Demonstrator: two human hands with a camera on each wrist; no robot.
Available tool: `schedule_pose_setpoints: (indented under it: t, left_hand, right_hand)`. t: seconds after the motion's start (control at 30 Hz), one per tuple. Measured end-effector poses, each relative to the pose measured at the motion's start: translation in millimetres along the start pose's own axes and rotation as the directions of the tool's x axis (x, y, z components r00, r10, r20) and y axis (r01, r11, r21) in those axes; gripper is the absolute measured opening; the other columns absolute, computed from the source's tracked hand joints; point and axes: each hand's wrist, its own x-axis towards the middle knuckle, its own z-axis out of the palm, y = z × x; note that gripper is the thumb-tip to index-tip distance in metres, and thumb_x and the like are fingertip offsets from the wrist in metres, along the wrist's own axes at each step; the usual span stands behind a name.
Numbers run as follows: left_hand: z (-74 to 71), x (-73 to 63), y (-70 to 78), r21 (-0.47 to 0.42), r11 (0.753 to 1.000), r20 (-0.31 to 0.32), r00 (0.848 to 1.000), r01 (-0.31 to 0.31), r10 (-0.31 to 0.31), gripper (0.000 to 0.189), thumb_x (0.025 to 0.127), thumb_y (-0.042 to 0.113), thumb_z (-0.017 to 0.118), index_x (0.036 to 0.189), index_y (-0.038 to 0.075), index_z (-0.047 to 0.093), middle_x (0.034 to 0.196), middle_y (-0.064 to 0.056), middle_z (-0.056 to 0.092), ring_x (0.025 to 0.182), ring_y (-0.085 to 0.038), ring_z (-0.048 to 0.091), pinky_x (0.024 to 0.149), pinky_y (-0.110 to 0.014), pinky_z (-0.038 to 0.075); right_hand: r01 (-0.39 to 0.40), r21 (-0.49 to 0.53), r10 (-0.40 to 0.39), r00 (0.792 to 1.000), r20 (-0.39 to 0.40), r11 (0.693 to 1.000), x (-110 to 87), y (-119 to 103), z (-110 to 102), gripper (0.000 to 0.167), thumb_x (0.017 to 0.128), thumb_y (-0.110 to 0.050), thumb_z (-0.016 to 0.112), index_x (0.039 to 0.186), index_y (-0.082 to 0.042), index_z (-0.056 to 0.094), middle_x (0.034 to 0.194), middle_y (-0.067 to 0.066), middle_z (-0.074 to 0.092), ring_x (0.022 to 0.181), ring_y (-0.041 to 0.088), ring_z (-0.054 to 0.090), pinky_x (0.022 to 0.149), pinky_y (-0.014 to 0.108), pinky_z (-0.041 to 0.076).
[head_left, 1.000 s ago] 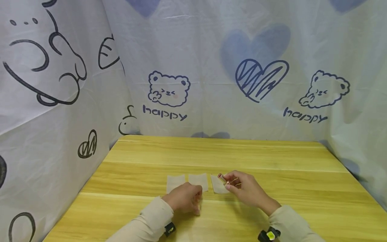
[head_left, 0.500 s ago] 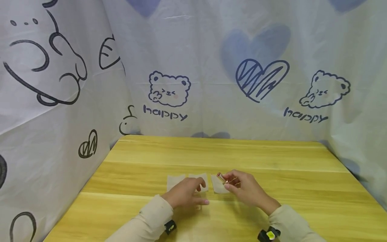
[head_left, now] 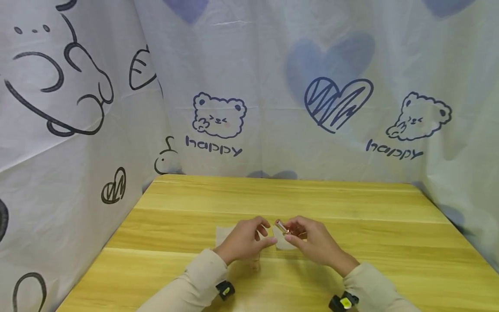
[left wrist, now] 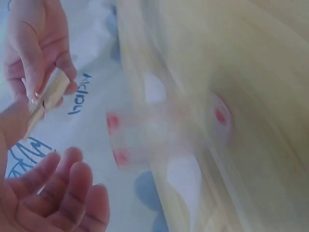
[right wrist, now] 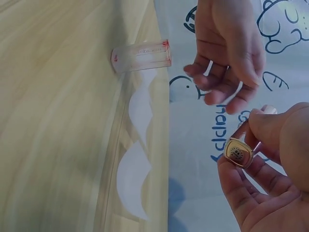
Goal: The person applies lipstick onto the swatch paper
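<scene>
My right hand (head_left: 317, 242) pinches a gold lipstick tube (head_left: 281, 226), tilted, with a reddish upper end. In the right wrist view its rounded-square gold base (right wrist: 238, 153) with a dark emblem faces the camera. My left hand (head_left: 247, 238) is beside it, fingers loosely bent and apart; its thumb tip overlaps the tube's lower end in the left wrist view. On the table below my left hand stands a clear cap-like cylinder (right wrist: 142, 57) with red marks at both ends, blurred in the left wrist view.
Pale paper squares lie on the wooden table (head_left: 187, 208): one at the left (head_left: 223, 234), one under the lipstick (head_left: 283, 242); the middle one is hidden by my left hand. A printed white curtain (head_left: 273, 86) encloses the table behind and at the sides.
My left hand has let go of the clear cylinder, leaving it on the table, opened its fingers and moved up and right towards the lipstick. My right hand has shifted slightly left, still holding the lipstick.
</scene>
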Motion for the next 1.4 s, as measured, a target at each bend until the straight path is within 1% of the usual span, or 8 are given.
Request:
schedule_pose_setpoints:
  t: [0.13, 0.27, 0.4, 0.53, 0.7, 1.03, 1.2, 1.4]
  left_hand:
    - [3.3, 2.4, 6.2, -0.149, 0.988, -0.085, 0.994, 0.049, -0.062, 0.039, 0.095, 0.040, 0.063, 0.111, 0.004, 0.062, 0.094, 0.001, 0.064, 0.078, -0.011, 0.058, 0.068, -0.029, 0.051]
    - [6.6, 5.0, 13.2, -0.324, 0.938, -0.123, 0.978, 0.120, -0.168, 0.040, 0.095, 0.046, 0.060, 0.107, 0.008, 0.062, 0.093, 0.000, 0.062, 0.083, -0.016, 0.059, 0.071, -0.033, 0.051]
    - [10.5, 7.3, 18.9, -0.544, 0.824, -0.113, 0.960, 0.158, -0.258, 0.042, 0.093, 0.045, 0.063, 0.105, 0.005, 0.062, 0.092, -0.007, 0.063, 0.081, -0.023, 0.059, 0.069, -0.036, 0.053]
    - [14.8, 8.2, 24.8, -0.718, 0.673, -0.093, 0.935, 0.176, -0.343, 0.042, 0.091, 0.042, 0.068, 0.103, 0.002, 0.062, 0.094, -0.009, 0.064, 0.076, -0.020, 0.057, 0.063, -0.032, 0.053]
    - [20.2, 11.4, 31.7, -0.807, 0.562, -0.104, 0.891, 0.185, -0.442, 0.037, 0.088, 0.038, 0.072, 0.098, 0.003, 0.064, 0.094, -0.007, 0.063, 0.076, -0.017, 0.057, 0.060, -0.027, 0.050]
    - [22.4, 17.6, 41.3, -0.887, 0.439, -0.131, 0.837, 0.140, -0.532, 0.033, 0.088, 0.031, 0.074, 0.098, 0.002, 0.062, 0.094, -0.005, 0.060, 0.078, -0.016, 0.057, 0.060, -0.024, 0.047]
    - [23.1, 17.1, 44.7, -0.898, 0.422, -0.145, 0.819, 0.127, -0.555, 0.032, 0.085, 0.029, 0.077, 0.096, 0.003, 0.061, 0.093, -0.005, 0.060, 0.078, -0.015, 0.057, 0.063, -0.025, 0.047]
    - [24.0, 17.9, 42.9, -0.906, 0.408, -0.151, 0.821, 0.108, -0.551, 0.026, 0.087, 0.024, 0.075, 0.096, 0.004, 0.062, 0.090, -0.003, 0.062, 0.081, -0.014, 0.057, 0.065, -0.025, 0.043]
  right_hand:
    - [0.013, -0.023, -0.014, 0.999, -0.034, 1.000, 1.5, -3.7, 0.9, 0.020, 0.091, -0.014, 0.070, 0.108, -0.006, 0.063, 0.090, -0.003, 0.066, 0.078, 0.009, 0.062, 0.068, 0.025, 0.054]
    - [0.034, -0.047, -0.037, 0.997, -0.069, 0.998, 2.9, -6.0, 2.0, 0.021, 0.089, -0.013, 0.072, 0.105, -0.007, 0.061, 0.086, -0.005, 0.063, 0.075, 0.007, 0.061, 0.066, 0.025, 0.054]
    - [0.063, -0.069, -0.070, 0.992, -0.106, 0.996, 4.3, -5.6, 3.4, 0.022, 0.087, -0.013, 0.074, 0.102, -0.008, 0.059, 0.084, -0.006, 0.061, 0.074, 0.007, 0.060, 0.065, 0.025, 0.054]
    - [0.098, -0.115, -0.116, 0.981, -0.156, 0.988, 5.6, -5.7, 5.8, 0.023, 0.084, -0.011, 0.077, 0.098, -0.009, 0.060, 0.083, -0.007, 0.060, 0.072, 0.005, 0.060, 0.064, 0.024, 0.054]
    - [0.159, -0.212, -0.204, 0.957, -0.209, 0.964, 6.9, -9.4, 8.3, 0.024, 0.080, -0.008, 0.080, 0.095, -0.009, 0.062, 0.082, -0.007, 0.059, 0.072, 0.005, 0.057, 0.065, 0.024, 0.053]
    - [0.189, -0.307, -0.279, 0.918, -0.283, 0.933, 8.9, -7.2, 11.4, 0.031, 0.073, -0.007, 0.085, 0.096, -0.006, 0.064, 0.083, -0.001, 0.060, 0.073, 0.011, 0.059, 0.065, 0.031, 0.055]
    - [0.214, -0.332, -0.320, 0.895, -0.309, 0.919, 9.8, -6.2, 12.2, 0.031, 0.072, -0.008, 0.086, 0.094, -0.006, 0.064, 0.082, -0.002, 0.060, 0.072, 0.009, 0.059, 0.064, 0.029, 0.054]
    - [0.234, -0.276, -0.318, 0.894, -0.316, 0.932, 11.9, -6.5, 9.1, 0.029, 0.071, -0.006, 0.086, 0.093, -0.006, 0.066, 0.082, -0.002, 0.063, 0.071, 0.008, 0.060, 0.062, 0.030, 0.055]
